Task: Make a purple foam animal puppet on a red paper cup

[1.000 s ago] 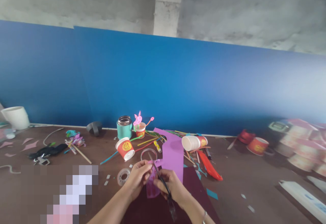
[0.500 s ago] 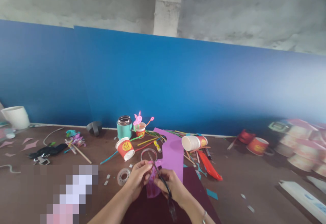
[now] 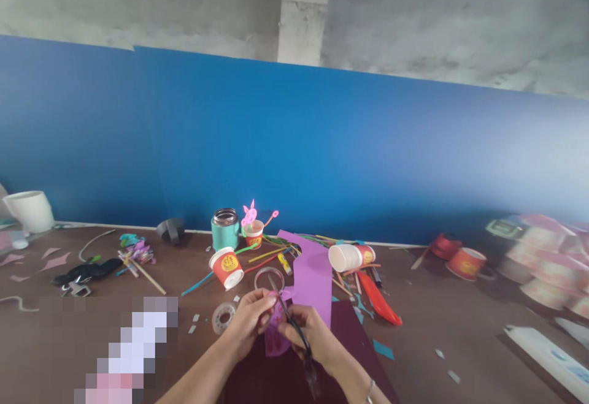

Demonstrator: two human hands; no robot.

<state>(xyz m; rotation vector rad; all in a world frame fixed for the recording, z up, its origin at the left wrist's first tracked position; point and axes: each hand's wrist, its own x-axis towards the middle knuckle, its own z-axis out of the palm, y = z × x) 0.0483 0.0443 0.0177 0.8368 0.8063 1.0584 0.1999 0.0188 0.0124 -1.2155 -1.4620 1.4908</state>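
Observation:
My left hand (image 3: 251,319) is closed, its fingertips pinching a small pink paper piece (image 3: 273,294). In my right hand (image 3: 313,335) is a pair of scissors (image 3: 300,335), black toward the handle. Their blades point up and away from me, right beside the pinched paper; whether they touch it I cannot tell. Under my hands lies a purple paper piece with darker marks (image 3: 276,344), partly covered by my fingers. A larger purple sheet (image 3: 313,281) stretches behind my right hand, and a dark maroon sheet (image 3: 356,343) lies beneath.
A clear tape roll (image 3: 224,318) sits left of my hands. Beyond stand a tilted red paper cup (image 3: 226,268), a teal canister (image 3: 225,232) and a cup with a pink bunny figure (image 3: 249,215). Stacked cups (image 3: 345,258) lie on their side near a red plastic piece (image 3: 380,298).
Almost nothing differs. Both hands keep their place with the paper and the scissors, apart from a very slight shift of my forearms.

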